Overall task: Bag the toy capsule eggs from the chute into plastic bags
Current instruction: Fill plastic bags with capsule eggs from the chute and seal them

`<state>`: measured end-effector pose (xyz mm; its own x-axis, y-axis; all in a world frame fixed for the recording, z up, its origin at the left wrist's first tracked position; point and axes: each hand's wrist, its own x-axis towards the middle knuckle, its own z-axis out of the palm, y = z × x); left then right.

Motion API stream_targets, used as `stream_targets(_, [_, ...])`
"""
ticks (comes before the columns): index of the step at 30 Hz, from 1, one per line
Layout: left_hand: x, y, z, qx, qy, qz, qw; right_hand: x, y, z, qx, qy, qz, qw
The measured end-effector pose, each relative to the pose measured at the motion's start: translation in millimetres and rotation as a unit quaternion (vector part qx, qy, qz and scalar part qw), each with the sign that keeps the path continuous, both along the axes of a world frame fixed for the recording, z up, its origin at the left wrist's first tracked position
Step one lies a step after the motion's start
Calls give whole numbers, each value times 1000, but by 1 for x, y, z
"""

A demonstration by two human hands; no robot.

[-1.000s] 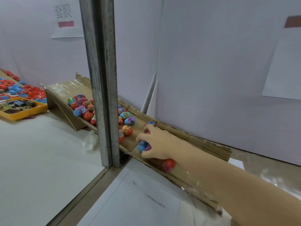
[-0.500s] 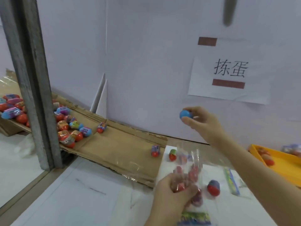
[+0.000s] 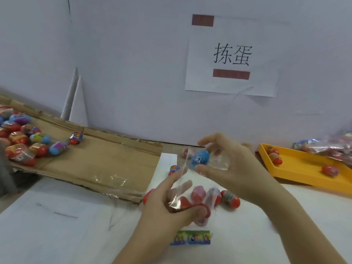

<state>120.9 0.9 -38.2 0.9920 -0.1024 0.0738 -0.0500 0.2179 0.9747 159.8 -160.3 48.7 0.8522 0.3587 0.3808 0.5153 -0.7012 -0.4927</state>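
My right hand (image 3: 234,164) pinches a blue capsule egg (image 3: 200,159) between thumb and fingers at the mouth of a clear plastic bag (image 3: 200,187). My left hand (image 3: 165,208) grips the lower part of that bag, which holds several red and pink eggs and has a colourful printed strip (image 3: 192,238) at its bottom. The cardboard chute (image 3: 91,159) slopes in from the left, with a cluster of wrapped eggs (image 3: 28,143) on its upper part. Loose eggs lie on the table near the bag, one red egg (image 3: 231,199) beside it and one (image 3: 174,169) by the chute's end.
A yellow tray (image 3: 297,168) at the right holds a few eggs and filled bags (image 3: 335,145). A white partition wall with a paper sign (image 3: 232,58) stands behind. White sheets cover the table in front.
My right hand took an egg from the chute and brought it right and down to the bag mouth. My left hand came into view holding the bag. The view swung right.
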Motion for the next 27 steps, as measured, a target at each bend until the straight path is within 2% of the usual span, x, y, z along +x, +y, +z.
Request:
stream_targets(6, [-1,-3,-2,6,-11,-17,1000,-1,-1,2,-15,20,22,999])
stream_targets(11, [2,-6,-4,-23,4,-13,1000,1,3,-3,-91,35,32,995])
stream_targets(13, [2,-5,1,-42,8,6,999,1,6,-3,-52,64,61,995])
stream_targets(14, [2,-5,2,-51,14,14,998,2,6,-3,4,74,70,995])
stream_targets(16, [4,-2,2,-61,32,31,997,9,1,-4,123,68,51,989])
stream_targets(17, [5,0,2,-68,37,34,996,12,-5,-5,127,70,25,989])
stream_targets(18, [6,2,2,-73,38,34,996,14,-11,-7,65,82,-4,994])
stream_targets(19, [6,3,2,-73,39,36,996,17,-17,-11,-50,101,-36,993])
stream_targets(20, [6,4,2,-68,42,39,996,19,-22,-18,-165,126,-61,976])
stream_targets(21, [6,4,2,-65,47,42,996,21,-24,-25,-240,145,-74,957])
stream_targets(22, [6,4,2,-62,50,42,996,23,-24,-32,-274,155,-75,946])
stream_targets(25, [5,4,3,-52,62,44,996,29,-20,-42,-257,110,-66,958])
stream_targets(27, [5,3,4,-47,66,48,995,33,-24,-42,-188,107,-73,974])
